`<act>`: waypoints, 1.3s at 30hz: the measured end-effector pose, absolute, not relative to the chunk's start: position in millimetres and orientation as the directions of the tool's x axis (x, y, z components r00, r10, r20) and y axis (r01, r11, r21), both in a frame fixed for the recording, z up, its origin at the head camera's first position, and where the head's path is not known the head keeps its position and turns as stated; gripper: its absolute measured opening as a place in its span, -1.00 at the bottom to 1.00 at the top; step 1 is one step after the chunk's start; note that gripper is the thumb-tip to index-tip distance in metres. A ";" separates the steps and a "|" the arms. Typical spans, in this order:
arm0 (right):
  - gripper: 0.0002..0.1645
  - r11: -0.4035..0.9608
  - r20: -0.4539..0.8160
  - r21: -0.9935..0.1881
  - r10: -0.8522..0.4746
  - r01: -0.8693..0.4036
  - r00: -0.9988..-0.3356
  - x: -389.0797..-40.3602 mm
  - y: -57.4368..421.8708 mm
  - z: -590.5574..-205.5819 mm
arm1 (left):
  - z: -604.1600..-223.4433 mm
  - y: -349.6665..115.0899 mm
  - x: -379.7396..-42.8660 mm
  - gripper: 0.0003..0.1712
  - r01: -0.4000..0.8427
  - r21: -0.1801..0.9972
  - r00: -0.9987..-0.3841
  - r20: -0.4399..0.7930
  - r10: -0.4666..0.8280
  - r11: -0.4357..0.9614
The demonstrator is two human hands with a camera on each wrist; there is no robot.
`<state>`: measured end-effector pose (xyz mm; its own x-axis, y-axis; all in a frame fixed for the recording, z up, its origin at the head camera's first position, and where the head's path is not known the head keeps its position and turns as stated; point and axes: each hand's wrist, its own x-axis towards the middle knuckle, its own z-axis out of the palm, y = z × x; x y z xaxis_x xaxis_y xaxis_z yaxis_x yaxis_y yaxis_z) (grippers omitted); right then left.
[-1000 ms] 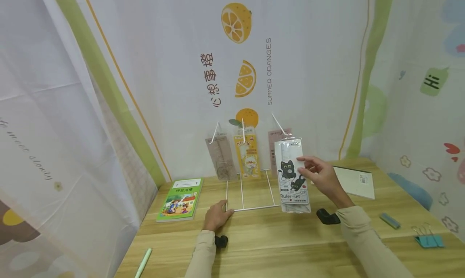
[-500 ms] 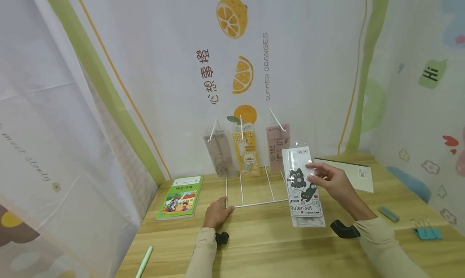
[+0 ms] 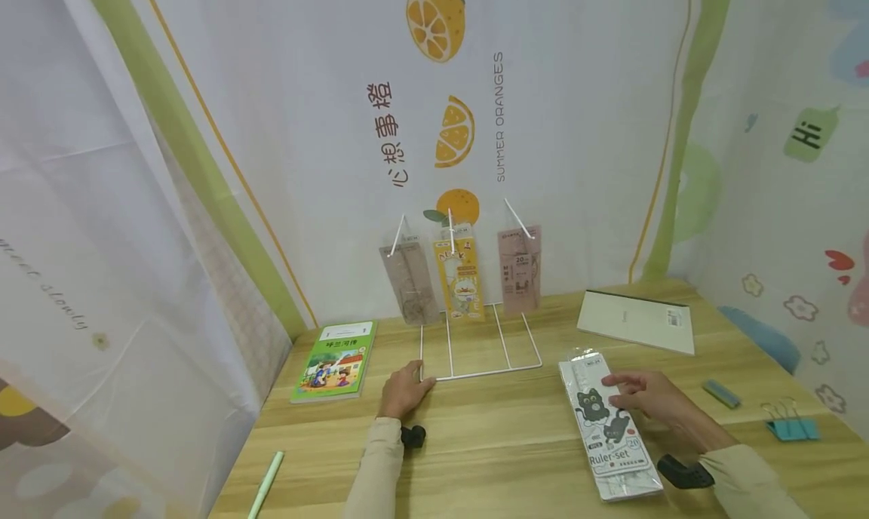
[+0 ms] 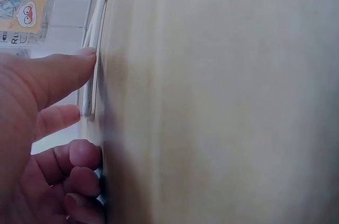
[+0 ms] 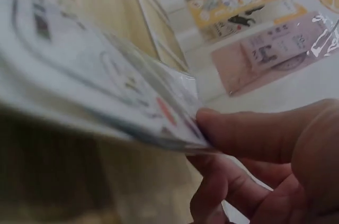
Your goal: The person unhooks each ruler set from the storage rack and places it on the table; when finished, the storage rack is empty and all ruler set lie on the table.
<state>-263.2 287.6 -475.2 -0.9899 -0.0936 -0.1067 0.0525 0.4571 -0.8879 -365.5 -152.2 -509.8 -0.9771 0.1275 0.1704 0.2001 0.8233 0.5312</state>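
Right hand [image 3: 648,402]: pinching ruler-set packet [image 3: 609,428] by one edge | left hand [image 3: 403,391]: loose, thumb touching wire rack [image 3: 485,373] | risk: edge-only pinch could let packet swivel onto desk [image 3: 475,443]

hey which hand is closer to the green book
Left. The left hand, holding the white rack, is just right of the green book; the right hand is much farther right, pinching the Ruler-set packet.
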 end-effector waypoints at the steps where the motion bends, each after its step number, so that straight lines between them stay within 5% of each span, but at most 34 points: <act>1: -0.44 0.459 -0.122 -0.886 -0.086 0.069 -0.989 -262.7 290.2 -478.5 | -509.1 -151.9 -365.5 -0.41 0.198 0.531 -0.978 0.169 0.127 0.824; 30: -0.45 0.579 -0.195 -0.800 -0.005 0.156 -0.981 -264.0 294.8 -494.5 | -507.7 -154.9 -367.1 -0.41 0.201 0.530 -0.979 0.148 0.143 0.824; 39: -0.51 0.580 -0.121 -0.806 0.029 0.115 -0.992 -267.1 294.0 -487.2 | -508.9 -155.0 -365.0 -0.38 0.212 0.530 -0.976 0.163 0.147 0.821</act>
